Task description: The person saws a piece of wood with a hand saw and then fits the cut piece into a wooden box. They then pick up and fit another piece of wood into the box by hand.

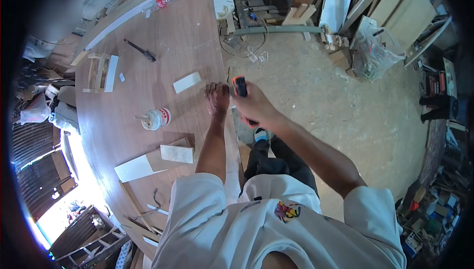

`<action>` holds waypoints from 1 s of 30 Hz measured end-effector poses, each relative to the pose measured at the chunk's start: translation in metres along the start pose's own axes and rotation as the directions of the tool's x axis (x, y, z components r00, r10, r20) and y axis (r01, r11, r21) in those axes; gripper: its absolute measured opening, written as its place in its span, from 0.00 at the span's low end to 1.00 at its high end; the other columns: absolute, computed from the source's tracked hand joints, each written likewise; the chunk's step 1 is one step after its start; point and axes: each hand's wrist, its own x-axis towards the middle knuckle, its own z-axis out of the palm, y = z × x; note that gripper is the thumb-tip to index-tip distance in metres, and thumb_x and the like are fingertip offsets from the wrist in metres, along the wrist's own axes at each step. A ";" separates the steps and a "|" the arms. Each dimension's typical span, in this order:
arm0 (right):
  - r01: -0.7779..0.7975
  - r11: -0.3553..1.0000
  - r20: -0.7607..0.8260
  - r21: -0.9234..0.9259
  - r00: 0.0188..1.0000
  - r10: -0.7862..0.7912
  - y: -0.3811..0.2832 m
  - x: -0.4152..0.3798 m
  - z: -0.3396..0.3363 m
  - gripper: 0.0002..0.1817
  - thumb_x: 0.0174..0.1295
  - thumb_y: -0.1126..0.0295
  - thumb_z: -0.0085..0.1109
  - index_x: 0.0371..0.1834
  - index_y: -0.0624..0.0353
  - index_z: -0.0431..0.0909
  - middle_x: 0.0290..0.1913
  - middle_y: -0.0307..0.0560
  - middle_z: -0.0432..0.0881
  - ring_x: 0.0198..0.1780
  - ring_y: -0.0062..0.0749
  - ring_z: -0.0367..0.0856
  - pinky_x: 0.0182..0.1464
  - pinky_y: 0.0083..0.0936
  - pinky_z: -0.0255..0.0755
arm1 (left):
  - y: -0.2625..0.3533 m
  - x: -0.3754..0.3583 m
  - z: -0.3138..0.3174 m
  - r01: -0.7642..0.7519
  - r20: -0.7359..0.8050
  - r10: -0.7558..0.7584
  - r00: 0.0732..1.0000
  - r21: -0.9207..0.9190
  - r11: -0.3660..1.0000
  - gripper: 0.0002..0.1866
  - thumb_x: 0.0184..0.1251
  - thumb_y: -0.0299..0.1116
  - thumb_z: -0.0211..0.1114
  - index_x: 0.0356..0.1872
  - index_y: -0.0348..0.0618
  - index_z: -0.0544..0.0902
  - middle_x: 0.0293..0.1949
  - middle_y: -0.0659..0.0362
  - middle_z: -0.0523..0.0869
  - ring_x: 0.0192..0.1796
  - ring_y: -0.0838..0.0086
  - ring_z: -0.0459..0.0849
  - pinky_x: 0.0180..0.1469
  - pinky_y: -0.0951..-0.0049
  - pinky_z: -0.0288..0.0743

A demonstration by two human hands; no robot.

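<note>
At table edge (218, 56), L hand (217, 97) has fingers curled, R hand (254, 105) (fingers wrapped) grips orange/blk tool (240, 85).

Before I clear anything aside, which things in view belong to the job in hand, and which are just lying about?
In the job, it seems:
orange-and-black tool, in the right hand
table, its edge by the left hand

Probably just lying about:
red-labelled jar
slim dark tool
bottle at the far side
white-topped block near the left hand
</note>
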 end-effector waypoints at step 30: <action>-0.014 0.998 0.067 0.054 0.998 0.010 -0.022 0.002 -0.006 0.05 0.56 0.77 0.48 0.32 0.57 0.64 0.18 0.38 0.64 0.14 0.22 0.65 0.16 0.26 0.60 | 0.003 0.004 -0.003 -0.016 -0.063 0.015 0.998 -0.009 1.000 0.06 0.58 0.35 0.61 0.29 0.44 0.80 0.33 0.54 0.81 0.43 0.57 0.77 0.48 0.59 0.69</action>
